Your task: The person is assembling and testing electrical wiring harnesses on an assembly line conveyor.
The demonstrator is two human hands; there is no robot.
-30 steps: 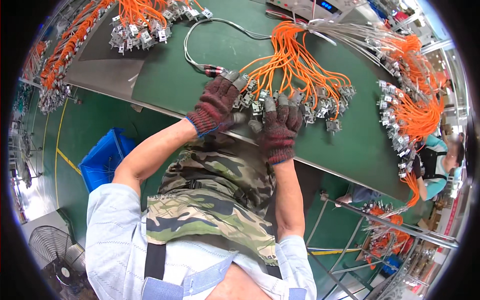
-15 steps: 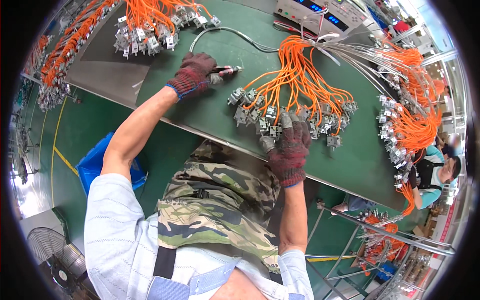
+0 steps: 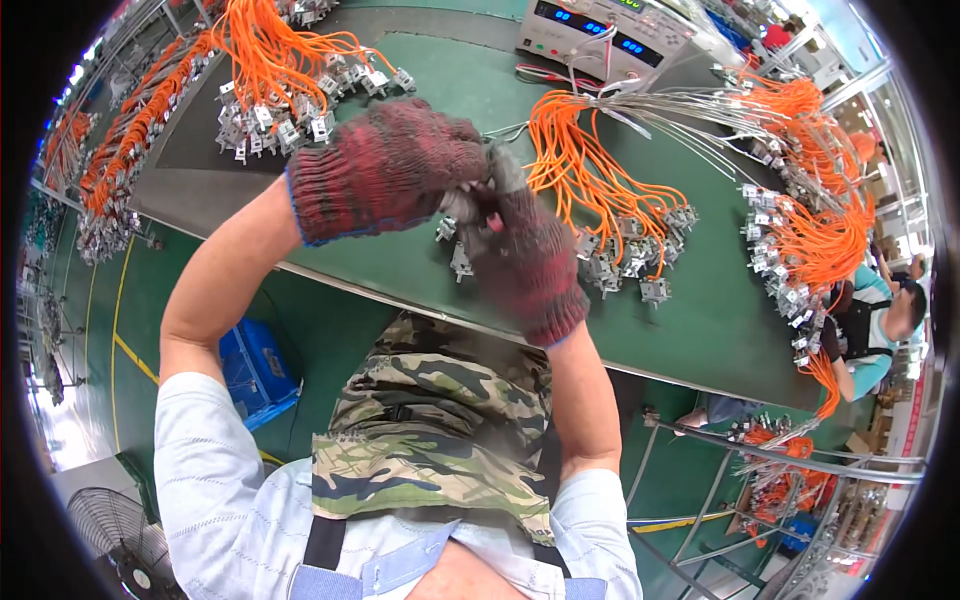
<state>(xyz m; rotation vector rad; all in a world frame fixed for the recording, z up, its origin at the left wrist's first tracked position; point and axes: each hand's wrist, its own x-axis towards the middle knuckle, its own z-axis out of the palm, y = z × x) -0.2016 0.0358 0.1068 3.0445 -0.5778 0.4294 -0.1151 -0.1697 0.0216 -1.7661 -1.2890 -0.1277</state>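
Note:
Both my hands, in dark red and grey knit gloves, are raised together over the near edge of the green table (image 3: 400, 265). My left hand (image 3: 390, 165) is closed, its fingers bent toward the right one. Against it, my right hand (image 3: 520, 245) is closed too, partly blurred. A small reddish tip (image 3: 495, 222) shows between the gloves; what they hold is mostly hidden. Just beyond my right hand lies a bundle of orange cables (image 3: 570, 150), fanned out toward me. Small grey metal connectors (image 3: 635, 250) sit at the cable ends, some of them behind my gloves.
A second orange bundle (image 3: 270, 60) with connectors lies at the far left. At the back stands a power supply (image 3: 590, 40) with blue displays. More orange bundles (image 3: 830, 240) hang along the right, near a co-worker (image 3: 875, 330). A blue bin (image 3: 260, 370) is on the floor.
My left hand has come up and right from beside a pen-like tool on the table. My right hand has left the connectors and met it. That tool no longer shows on the table.

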